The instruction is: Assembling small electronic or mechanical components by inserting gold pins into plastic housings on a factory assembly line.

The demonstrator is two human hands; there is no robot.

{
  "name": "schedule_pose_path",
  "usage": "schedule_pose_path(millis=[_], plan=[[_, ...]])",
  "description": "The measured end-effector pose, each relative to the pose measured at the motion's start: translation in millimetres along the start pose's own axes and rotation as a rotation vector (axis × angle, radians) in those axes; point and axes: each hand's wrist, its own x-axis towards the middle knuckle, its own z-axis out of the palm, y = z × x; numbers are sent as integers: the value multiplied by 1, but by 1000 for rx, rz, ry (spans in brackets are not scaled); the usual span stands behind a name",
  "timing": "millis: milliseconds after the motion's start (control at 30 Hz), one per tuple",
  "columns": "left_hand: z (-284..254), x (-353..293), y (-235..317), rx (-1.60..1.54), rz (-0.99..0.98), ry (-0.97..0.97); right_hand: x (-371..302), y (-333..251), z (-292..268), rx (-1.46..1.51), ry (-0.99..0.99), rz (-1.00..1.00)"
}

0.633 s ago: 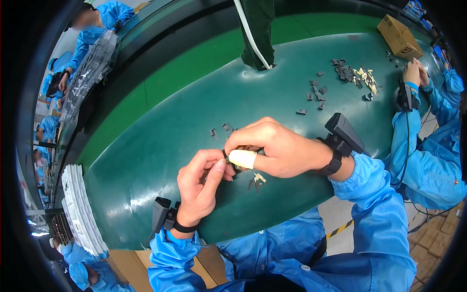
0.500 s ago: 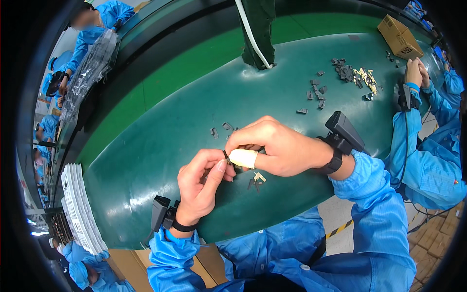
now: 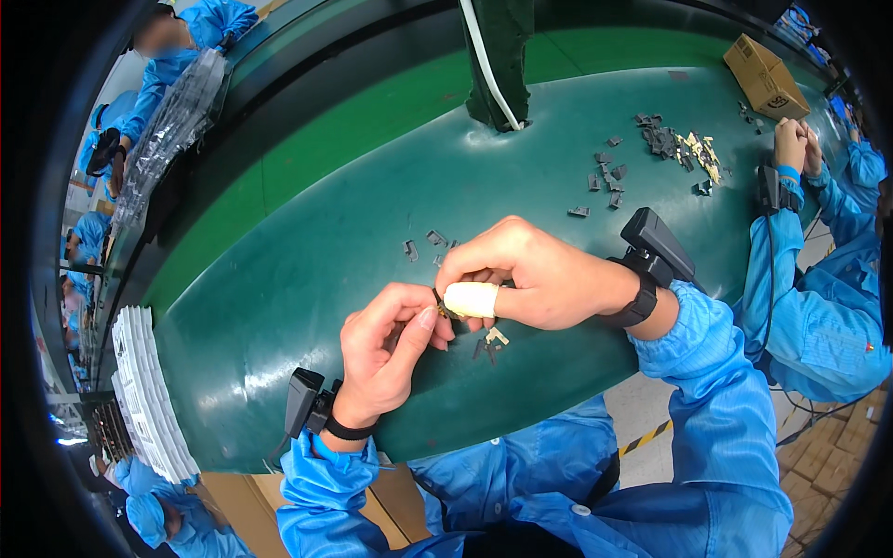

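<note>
We are mid-assembly: a tiny dark part (image 3: pixel 437 302) sits pinched between both hands just above the desk (image 3: pixel 307 279), with a few loose pieces (image 3: pixel 490 340) lying right beneath. It is too small for us to say whether two pieces are already mated. By our judgement the next move calls for fine fingertip alignment and a light press. The right hand (image 3: pixel 530 274) arches over from the right, its covered thumb closed on the part; the left hand (image 3: pixel 386 349) rises from below, fingers curled, thumb tip meeting the same part.
</note>
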Motion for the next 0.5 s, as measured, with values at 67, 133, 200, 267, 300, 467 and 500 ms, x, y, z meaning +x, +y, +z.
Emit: schedule_pose_path(millis=[67, 133, 200, 267, 300, 467, 500], plan=[[-1, 0, 0, 4, 0, -3, 0, 1, 0, -4, -4, 5], [-2, 0, -1, 25, 10, -6, 0, 1, -1, 36, -23, 36], [-2, -1, 0, 26, 13, 0, 1, 2, 3, 101, -4, 37], [-3, -1, 0, 26, 16, 4, 2, 2, 4, 166, 17, 39], [-3, -1, -1, 22, 16, 7, 2, 1, 3, 204, 13, 48], [0, 0, -2, 1, 20, 28, 2, 1, 3, 239, 22, 67], [0, -1, 0, 54, 25, 39, 3, 1, 3, 222, 23, 57]])
